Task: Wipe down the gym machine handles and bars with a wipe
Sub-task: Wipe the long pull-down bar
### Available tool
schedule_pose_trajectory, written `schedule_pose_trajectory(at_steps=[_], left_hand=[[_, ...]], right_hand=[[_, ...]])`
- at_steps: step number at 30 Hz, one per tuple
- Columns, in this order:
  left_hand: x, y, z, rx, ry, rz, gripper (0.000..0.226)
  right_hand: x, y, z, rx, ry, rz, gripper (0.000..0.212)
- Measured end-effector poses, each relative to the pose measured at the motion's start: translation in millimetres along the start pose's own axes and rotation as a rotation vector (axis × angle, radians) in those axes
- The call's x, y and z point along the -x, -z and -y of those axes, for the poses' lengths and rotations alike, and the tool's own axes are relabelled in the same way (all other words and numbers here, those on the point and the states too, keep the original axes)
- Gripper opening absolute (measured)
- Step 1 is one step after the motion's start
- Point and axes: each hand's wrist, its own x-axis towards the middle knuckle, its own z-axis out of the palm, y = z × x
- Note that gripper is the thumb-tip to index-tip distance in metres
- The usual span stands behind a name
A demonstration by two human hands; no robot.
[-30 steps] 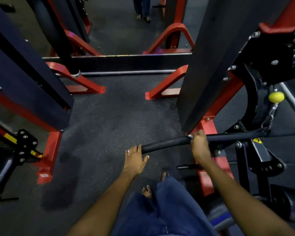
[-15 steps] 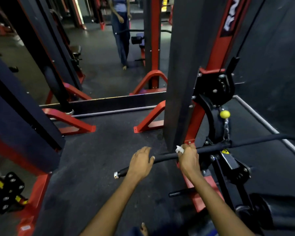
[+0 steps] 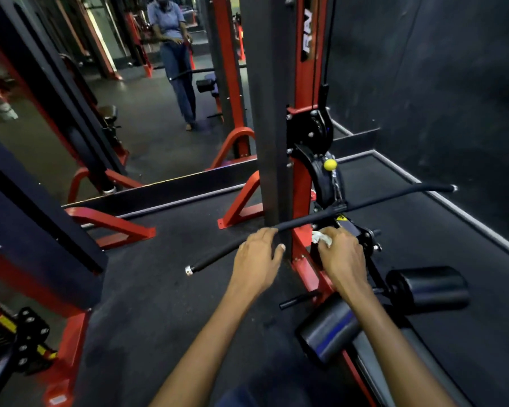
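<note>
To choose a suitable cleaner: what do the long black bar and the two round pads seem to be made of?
The long bar looks like metal under a matte black rubber or foam grip; its bare end cap shines silver. The roller pads look like foam wrapped in smooth black vinyl, with a soft sheen, though this is uncertain.

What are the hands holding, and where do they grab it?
The right hand grips a crumpled white wipe, bunched under its fingers. The left hand holds the black bar on its left half, near the middle.
</note>
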Motion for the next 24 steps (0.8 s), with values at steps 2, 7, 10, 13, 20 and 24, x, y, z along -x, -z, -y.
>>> schedule_pose_trajectory(at_steps=[2, 7, 10, 13, 20, 24], left_hand=[[18.7, -1.1, -16.1, 0.012, -0.033, 0.01, 0.044], [72.3, -5.4, -51.0, -0.003, -0.143, 0.038, 0.041], [108.9, -9.6, -68.8, 0.004, -0.219, 0.044, 0.041], [156.6, -16.4, -88.7, 0.025, -0.318, 0.055, 0.039], [272.1, -63.3, -140.8, 0.085, -0.494, 0.171, 0.044], [337.0, -85.1, -196.2, 0.126, -0.636, 0.265, 0.042]], right_hand=[[24.2, 15.6, -10.6, -0.024, -0.024, -0.023, 0.026], [91.1, 50.6, -42.8, -0.05, -0.077, -0.1, 0.026], [137.4, 72.1, -63.7, -0.036, -0.142, -0.146, 0.025], [199.9, 98.1, -83.0, -0.003, -0.215, -0.202, 0.023], [348.8, 155.9, -133.4, 0.08, -0.367, -0.275, 0.023], [427.1, 201.1, -163.2, 0.114, -0.505, -0.335, 0.022]])
